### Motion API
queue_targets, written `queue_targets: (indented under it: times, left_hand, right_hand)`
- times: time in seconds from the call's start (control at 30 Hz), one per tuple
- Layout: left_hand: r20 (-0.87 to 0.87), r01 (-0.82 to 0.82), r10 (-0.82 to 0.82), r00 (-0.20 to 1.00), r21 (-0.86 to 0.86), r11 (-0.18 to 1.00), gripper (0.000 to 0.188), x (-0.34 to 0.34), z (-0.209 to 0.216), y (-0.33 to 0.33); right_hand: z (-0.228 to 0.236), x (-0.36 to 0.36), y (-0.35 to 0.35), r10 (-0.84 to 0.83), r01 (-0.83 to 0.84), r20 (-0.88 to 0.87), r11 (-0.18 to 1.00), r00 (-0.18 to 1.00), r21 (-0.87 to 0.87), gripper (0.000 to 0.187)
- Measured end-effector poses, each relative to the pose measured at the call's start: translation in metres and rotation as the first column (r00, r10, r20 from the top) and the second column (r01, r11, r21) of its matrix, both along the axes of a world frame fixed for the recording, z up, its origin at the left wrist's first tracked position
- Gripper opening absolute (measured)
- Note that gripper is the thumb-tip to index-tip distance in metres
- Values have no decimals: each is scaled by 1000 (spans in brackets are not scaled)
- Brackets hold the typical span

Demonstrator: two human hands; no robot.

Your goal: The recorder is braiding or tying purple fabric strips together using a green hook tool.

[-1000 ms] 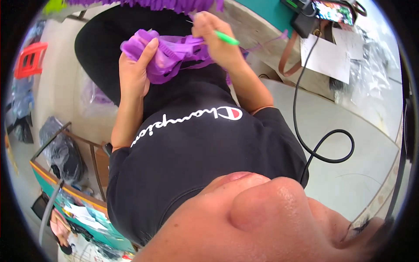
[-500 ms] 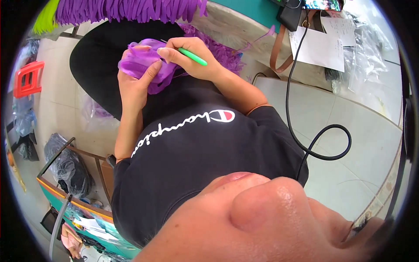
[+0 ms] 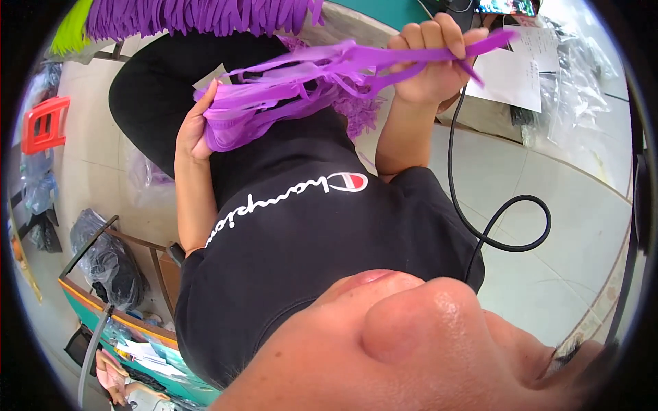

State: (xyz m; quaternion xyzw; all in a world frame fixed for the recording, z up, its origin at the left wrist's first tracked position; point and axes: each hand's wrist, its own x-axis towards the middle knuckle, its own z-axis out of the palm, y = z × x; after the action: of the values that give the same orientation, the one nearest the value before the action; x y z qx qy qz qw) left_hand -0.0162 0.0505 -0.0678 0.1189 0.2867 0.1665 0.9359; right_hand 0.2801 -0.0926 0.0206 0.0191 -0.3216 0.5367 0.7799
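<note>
A purple bra (image 3: 240, 123) with sheer fabric and thin straps is stretched between my two hands above my lap. My left hand (image 3: 197, 130) pinches its cup end, thumb on top. A small pale card or tag (image 3: 210, 79) sticks out by that thumb. My right hand (image 3: 439, 58) is raised to the right with its fingers closed round the straps (image 3: 404, 61). The strap ends poke out past its fingers. I cannot see the green-handled tool in the right hand now. Behind the straps lies a heap of purple frilly pieces (image 3: 360, 113).
Rows of purple straps (image 3: 199, 17) and lime-green straps (image 3: 72, 31) hang at the far table edge. A black cable (image 3: 452, 164) loops down on the right, near paper sheets (image 3: 504, 79) and clear plastic bags (image 3: 582, 89). A red stool (image 3: 46, 125) stands far left.
My right hand has moved right and up, pulling the straps out long from the bunched bra. The green-handled tool it held is no longer visible. My left hand has shifted slightly left and down.
</note>
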Motion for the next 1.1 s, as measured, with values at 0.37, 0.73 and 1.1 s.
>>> queue_targets:
  times: [0.37,0.73,1.1]
  left_hand:
    - [135,-58,69,988,-84,995,37,-1,16,-18]
    - [-112,-113,206,972,545,831,28,22,56,-52]
    - [-110,-161,271,956,575,803,25,20,57,-51]
  right_hand:
    - [-36,-43,34,-59,252,313,741,948,-622,72]
    - [-48,-97,25,75,139,607,945,791,-298,71]
    - [-44,-102,27,89,168,593,916,801,-365,69]
